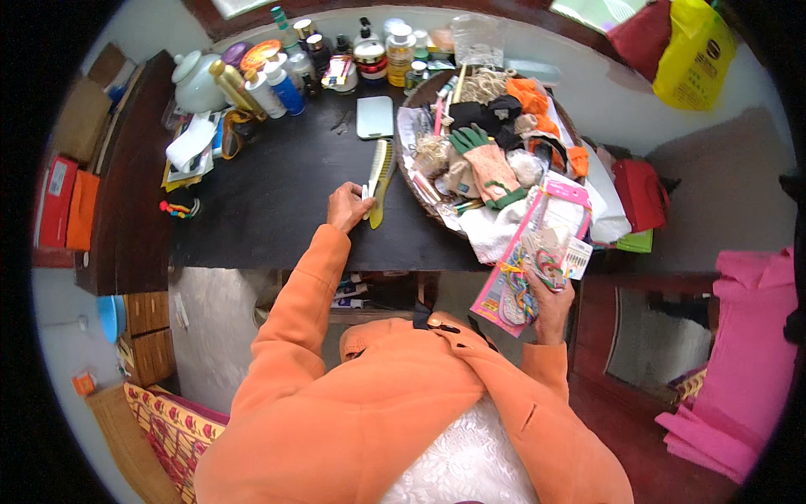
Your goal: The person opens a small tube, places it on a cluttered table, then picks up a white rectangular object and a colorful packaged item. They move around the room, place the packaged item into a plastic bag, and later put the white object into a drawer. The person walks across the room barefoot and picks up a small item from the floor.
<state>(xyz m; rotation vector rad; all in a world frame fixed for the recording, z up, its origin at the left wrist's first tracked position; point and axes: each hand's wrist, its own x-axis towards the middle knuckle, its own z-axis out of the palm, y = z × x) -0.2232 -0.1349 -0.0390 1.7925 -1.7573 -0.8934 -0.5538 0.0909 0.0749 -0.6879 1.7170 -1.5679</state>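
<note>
My left hand [347,206] grips the handle end of a white comb [378,165] at the dark tabletop [283,164]. A translucent yellow comb [380,205] lies along the white one's right side. Low at the right, my right hand [554,305] is shut on a pink-edged flat package [488,299], together with braided multicoloured cords [519,283] and a small card [544,242]. A white tag [575,258] with a printed code sticks out beside them. The package's upper end overlaps the edge of a round woven basket [419,196].
The basket holds a pink-and-green glove [491,165], black cloth [478,120] and orange fabric [527,96]. Bottles [400,55] and a lidded pale jar [198,82] line the back. A small white flat case [374,118] lies beyond the combs. A dark cabinet [126,170] bounds the left.
</note>
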